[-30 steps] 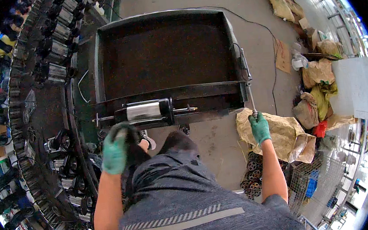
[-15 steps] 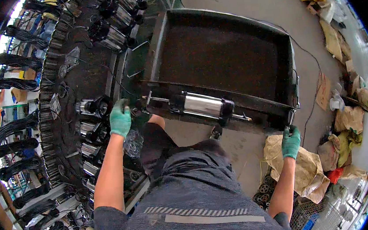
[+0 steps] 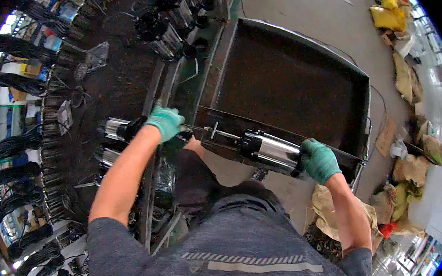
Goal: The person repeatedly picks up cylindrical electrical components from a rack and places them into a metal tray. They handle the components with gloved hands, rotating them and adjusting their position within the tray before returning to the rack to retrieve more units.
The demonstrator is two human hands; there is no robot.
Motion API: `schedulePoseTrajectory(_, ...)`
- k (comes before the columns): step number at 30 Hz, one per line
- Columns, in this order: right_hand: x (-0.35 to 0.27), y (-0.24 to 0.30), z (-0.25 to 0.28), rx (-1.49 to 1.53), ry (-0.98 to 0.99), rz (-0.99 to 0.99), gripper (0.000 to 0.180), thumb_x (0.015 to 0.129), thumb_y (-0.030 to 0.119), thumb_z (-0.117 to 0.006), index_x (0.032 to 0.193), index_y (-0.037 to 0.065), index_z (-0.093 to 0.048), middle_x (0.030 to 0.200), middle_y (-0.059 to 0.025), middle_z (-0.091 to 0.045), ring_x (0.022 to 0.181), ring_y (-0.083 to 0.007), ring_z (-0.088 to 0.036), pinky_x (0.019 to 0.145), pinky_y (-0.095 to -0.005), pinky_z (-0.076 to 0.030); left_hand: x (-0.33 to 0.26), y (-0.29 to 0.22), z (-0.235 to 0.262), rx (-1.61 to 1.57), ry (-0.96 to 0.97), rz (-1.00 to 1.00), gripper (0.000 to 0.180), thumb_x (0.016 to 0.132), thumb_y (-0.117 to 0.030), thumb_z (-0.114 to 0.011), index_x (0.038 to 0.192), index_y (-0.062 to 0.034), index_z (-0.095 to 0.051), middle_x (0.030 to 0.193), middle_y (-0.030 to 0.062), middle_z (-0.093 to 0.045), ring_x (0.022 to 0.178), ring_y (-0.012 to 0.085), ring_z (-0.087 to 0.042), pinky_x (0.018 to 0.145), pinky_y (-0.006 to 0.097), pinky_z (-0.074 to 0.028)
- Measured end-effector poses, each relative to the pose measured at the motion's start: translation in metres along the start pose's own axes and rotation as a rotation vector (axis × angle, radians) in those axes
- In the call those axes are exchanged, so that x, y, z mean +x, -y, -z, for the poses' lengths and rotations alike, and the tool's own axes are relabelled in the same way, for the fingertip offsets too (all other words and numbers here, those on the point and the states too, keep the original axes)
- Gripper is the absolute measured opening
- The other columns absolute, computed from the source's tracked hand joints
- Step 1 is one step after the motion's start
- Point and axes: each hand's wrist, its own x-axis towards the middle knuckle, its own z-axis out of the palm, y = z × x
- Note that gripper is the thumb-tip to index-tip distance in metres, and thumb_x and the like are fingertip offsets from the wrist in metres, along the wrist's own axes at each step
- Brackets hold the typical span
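Note:
A shiny steel cylinder [image 3: 268, 150] with a thin shaft sticking out of its left end lies along the near rim of a big dark metal tray [image 3: 290, 78]. My right hand [image 3: 319, 160], in a green glove, grips the black right end of that cylinder. My left hand [image 3: 166, 123], also gloved green, is closed on the dark end of another steel cylinder [image 3: 116, 129] lying on the workbench at the left. A bare knee shows between the two hands.
The dark workbench [image 3: 120, 84] at the left holds several similar steel cylinders [image 3: 167, 26] and coils of black cable [image 3: 4, 153]. Brown sacks [image 3: 334, 212] and yellow bags [image 3: 387, 15] lie on the concrete floor at the right.
The view has swung left and the tray now sits at the right. My right hand rose from the sacks to the cylinder's right end. My left hand shifted onto a cylinder on the bench.

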Motion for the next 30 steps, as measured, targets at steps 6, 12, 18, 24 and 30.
schedulePoseTrajectory(6, -0.017, -0.043, 0.066, 0.406, -0.111, -0.211, 0.011, 0.087, 0.001, -0.063, 0.097, 0.005, -0.062, 0.083, -0.0134, -0.063, 0.077, -0.0179, -0.059, 0.073, -0.0341, -0.051, -0.036, 0.026, 0.047, -0.162, -0.205, -0.020, 0.034, 0.095, -0.039, -0.062, 0.105, -0.0075, -0.071, 0.098, 0.0147, -0.068, 0.096, 0.0351, -0.066, 0.087, 0.046, -0.049)
schedulePoseTrajectory(12, 0.005, -0.058, 0.104, -0.037, -0.243, -0.218, 0.021, 0.089, 0.014, -0.064, 0.109, 0.008, -0.063, 0.100, -0.0205, -0.067, 0.092, -0.0413, -0.066, 0.077, -0.0461, -0.052, 0.013, -0.042, 0.048, -0.139, -0.528, -0.152, 0.031, 0.094, -0.029, -0.061, 0.120, -0.0134, -0.068, 0.099, 0.0101, -0.066, 0.094, 0.0336, -0.065, 0.086, 0.048, -0.048)
schedulePoseTrajectory(18, 0.086, -0.092, 0.057, -0.355, -0.157, -0.330, 0.031, 0.089, 0.025, -0.064, 0.117, 0.011, -0.061, 0.115, -0.0160, -0.067, 0.108, -0.0403, -0.064, 0.089, -0.0499, -0.052, 0.116, -0.102, 0.024, -0.276, -0.634, -0.131, 0.025, 0.092, -0.025, -0.062, 0.115, -0.0182, -0.069, 0.095, 0.0097, -0.066, 0.089, 0.0326, -0.065, 0.081, 0.049, -0.047)
schedulePoseTrajectory(24, 0.128, -0.123, 0.010, -0.362, -0.220, -0.317, 0.037, 0.089, 0.026, -0.065, 0.122, 0.011, -0.061, 0.121, -0.0158, -0.065, 0.107, -0.0406, -0.065, 0.088, -0.0504, -0.054, 0.146, -0.105, 0.005, -0.448, -0.653, 0.062, 0.018, 0.089, -0.027, -0.063, 0.099, -0.0174, -0.072, 0.092, 0.0080, -0.071, 0.088, 0.0307, -0.068, 0.083, 0.047, -0.048)
schedulePoseTrajectory(30, 0.158, -0.125, -0.024, -0.327, -0.187, -0.356, 0.047, 0.090, 0.028, -0.065, 0.133, 0.013, -0.056, 0.135, -0.0154, -0.059, 0.107, -0.0406, -0.067, 0.086, -0.0504, -0.056, 0.150, -0.107, 0.016, -0.517, -0.520, 0.261, 0.022, 0.090, -0.032, -0.060, 0.098, -0.0159, -0.073, 0.096, 0.0090, -0.073, 0.091, 0.0315, -0.069, 0.085, 0.048, -0.048)
